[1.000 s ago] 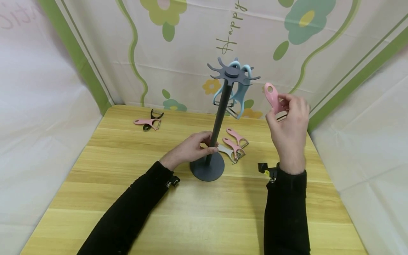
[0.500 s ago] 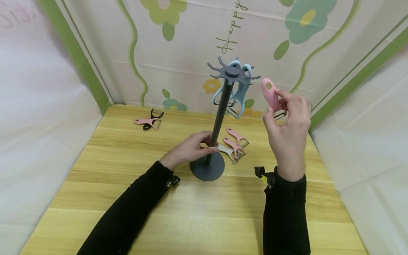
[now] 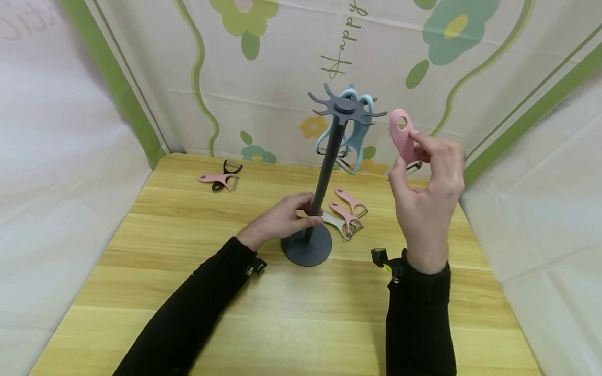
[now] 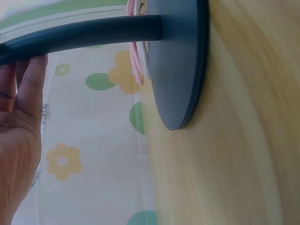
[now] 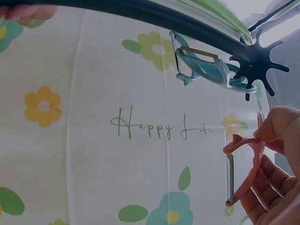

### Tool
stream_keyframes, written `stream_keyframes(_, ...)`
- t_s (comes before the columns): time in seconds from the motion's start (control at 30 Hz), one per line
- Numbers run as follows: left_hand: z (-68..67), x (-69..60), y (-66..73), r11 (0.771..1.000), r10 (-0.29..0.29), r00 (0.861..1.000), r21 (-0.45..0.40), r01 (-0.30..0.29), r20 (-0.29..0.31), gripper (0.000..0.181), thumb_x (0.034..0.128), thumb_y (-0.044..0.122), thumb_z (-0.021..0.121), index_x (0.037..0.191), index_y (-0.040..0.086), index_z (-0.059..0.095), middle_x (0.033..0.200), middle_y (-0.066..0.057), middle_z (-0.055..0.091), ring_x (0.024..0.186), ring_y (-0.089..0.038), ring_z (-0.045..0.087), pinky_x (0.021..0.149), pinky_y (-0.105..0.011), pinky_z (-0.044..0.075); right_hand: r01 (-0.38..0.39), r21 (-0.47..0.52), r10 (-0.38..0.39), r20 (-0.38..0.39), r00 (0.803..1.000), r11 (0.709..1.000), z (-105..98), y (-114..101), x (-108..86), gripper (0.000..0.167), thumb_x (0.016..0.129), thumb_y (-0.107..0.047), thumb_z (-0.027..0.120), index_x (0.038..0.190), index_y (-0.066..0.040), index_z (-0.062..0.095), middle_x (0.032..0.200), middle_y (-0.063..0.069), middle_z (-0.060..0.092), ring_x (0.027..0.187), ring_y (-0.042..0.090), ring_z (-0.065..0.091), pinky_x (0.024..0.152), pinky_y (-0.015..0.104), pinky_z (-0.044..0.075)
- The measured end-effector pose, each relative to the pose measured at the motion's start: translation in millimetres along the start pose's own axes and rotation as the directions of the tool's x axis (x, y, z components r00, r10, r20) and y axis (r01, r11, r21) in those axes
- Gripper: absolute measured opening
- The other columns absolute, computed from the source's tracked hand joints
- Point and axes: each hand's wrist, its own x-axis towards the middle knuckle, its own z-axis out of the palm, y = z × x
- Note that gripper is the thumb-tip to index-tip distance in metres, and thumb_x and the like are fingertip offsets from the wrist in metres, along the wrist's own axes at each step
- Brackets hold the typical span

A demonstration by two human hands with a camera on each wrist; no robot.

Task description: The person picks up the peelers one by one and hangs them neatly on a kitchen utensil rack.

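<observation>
A dark grey stand (image 3: 324, 180) with a round base and a crown of curved hooks stands on the table. Low on its post, my left hand (image 3: 282, 219) grips it between thumb and fingers. Light blue peelers (image 3: 358, 138) hang from the hooks at the back right. To the right of the crown, my right hand (image 3: 430, 190) pinches a pink peeler (image 3: 401, 137), its holed handle end pointing up and its blade low. In the right wrist view, that pink peeler (image 5: 255, 159) is apart from the hooks.
Behind the base lie two pink peelers (image 3: 347, 215) and a white peeler (image 3: 335, 223), partly overlapping. At the back left, a pink peeler (image 3: 215, 179) lies across a black peeler (image 3: 231, 168). A patterned cloth (image 3: 263, 104) rises behind the wooden table (image 3: 282, 324).
My right hand has raised the pink peeler slightly and turned it more upright, with the hole facing me more. My left hand stays on the post.
</observation>
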Motion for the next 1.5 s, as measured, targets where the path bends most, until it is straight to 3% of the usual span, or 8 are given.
stream_keyframes(0.4, 1.9, 0.2, -2.3, 1.000, 0.009, 1.000, -0.007, -0.009, 0.009, 0.019, 0.1182, 0.022, 0.076, 0.133, 0.011, 0.072, 0.120, -0.010, 0.077, 0.118, -0.024, 0.077, 0.103, -0.040, 0.072, 0.030, 0.129, -0.017, -0.096, 0.995, 0.991, 9, -10, 2.2, 0.041, 0.098, -0.010, 0.069, 0.135, 0.001, 0.080, 0.122, -0.022, 0.061, 0.113, 0.008, 0.063, 0.100, 0.026, 0.051)
stream_keyframes(0.6, 2.1, -0.3, -2.4, 1.000, 0.011, 1.000, -0.011, -0.011, 0.007, 0.017, 0.1178, 0.021, 0.076, 0.132, 0.012, 0.072, 0.120, -0.011, 0.078, 0.118, -0.025, 0.078, 0.104, -0.041, 0.073, 0.049, 0.176, -0.031, -0.102, 0.994, 0.983, 14, -15, 4.4, 0.041, 0.096, -0.011, 0.069, 0.133, 0.003, 0.079, 0.122, -0.020, 0.063, 0.113, 0.010, 0.065, 0.099, 0.027, 0.052)
stream_keyframes(0.7, 2.2, -0.2, -2.8, 1.000, 0.014, 1.000, -0.011, -0.014, 0.004, 0.017, 0.1177, 0.021, 0.076, 0.132, 0.012, 0.072, 0.120, -0.010, 0.078, 0.116, -0.024, 0.078, 0.103, -0.041, 0.073, 0.058, 0.185, -0.041, -0.095, 0.995, 0.981, 17, -16, 4.7, 0.041, 0.096, -0.012, 0.069, 0.133, 0.003, 0.079, 0.124, -0.015, 0.067, 0.113, 0.012, 0.067, 0.100, 0.028, 0.053)
stream_keyframes(0.83, 2.2, -0.2, -3.5, 1.000, 0.014, 1.000, -0.005, -0.014, -0.002, 0.017, 0.1174, 0.021, 0.077, 0.131, 0.012, 0.073, 0.119, -0.010, 0.078, 0.114, -0.022, 0.077, 0.101, -0.040, 0.073, 0.068, 0.189, -0.055, -0.074, 0.996, 0.980, 19, -15, 4.6, 0.041, 0.097, -0.015, 0.070, 0.134, 0.002, 0.079, 0.125, 0.008, 0.074, 0.112, 0.012, 0.067, 0.100, 0.028, 0.054)
stream_keyframes(0.97, 2.1, -0.6, -3.6, 1.000, 0.011, 1.000, -0.006, -0.011, -0.003, 0.020, 0.1174, 0.021, 0.077, 0.133, 0.009, 0.072, 0.120, -0.010, 0.078, 0.114, -0.022, 0.077, 0.100, -0.040, 0.072, 0.069, 0.201, -0.064, -0.036, 0.997, 0.977, 21, -15, 4.1, 0.042, 0.098, -0.017, 0.070, 0.135, 0.000, 0.079, 0.126, 0.018, 0.073, 0.114, 0.013, 0.067, 0.100, 0.028, 0.054)
stream_keyframes(1.13, 1.7, -1.1, -2.6, 1.000, 0.009, 1.000, -0.009, -0.009, -0.003, 0.023, 0.1176, 0.021, 0.077, 0.135, 0.006, 0.072, 0.119, -0.010, 0.078, 0.113, -0.022, 0.077, 0.100, -0.041, 0.072, 0.066, 0.256, -0.074, 0.020, 0.997, 0.964, 25, -14, 2.4, 0.042, 0.099, -0.013, 0.069, 0.136, 0.004, 0.076, 0.130, 0.017, 0.073, 0.114, 0.014, 0.067, 0.099, 0.026, 0.057)
stream_keyframes(1.37, 1.6, -0.8, -1.8, 1.000, 0.008, 1.000, -0.008, -0.008, -0.007, 0.018, 0.1178, 0.021, 0.076, 0.132, 0.011, 0.072, 0.121, -0.010, 0.078, 0.115, -0.023, 0.077, 0.102, -0.041, 0.072, 0.005, 0.384, -0.036, 0.073, 0.997, 0.924, 30, -15, -1.6, 0.041, 0.101, -0.004, 0.068, 0.139, 0.008, 0.071, 0.127, -0.008, 0.068, 0.107, 0.014, 0.068, 0.099, 0.024, 0.061)
stream_keyframes(1.5, 1.6, -0.5, -1.1, 1.000, 0.007, 1.000, -0.011, -0.007, -0.003, 0.020, 0.1179, 0.021, 0.076, 0.133, 0.009, 0.072, 0.123, -0.011, 0.078, 0.118, -0.025, 0.078, 0.104, -0.042, 0.073, -0.030, 0.435, -0.016, 0.101, 0.995, 0.900, 30, -16, -3.3, 0.043, 0.101, -0.003, 0.069, 0.142, 0.011, 0.068, 0.127, -0.013, 0.069, 0.109, 0.016, 0.067, 0.100, 0.027, 0.061)
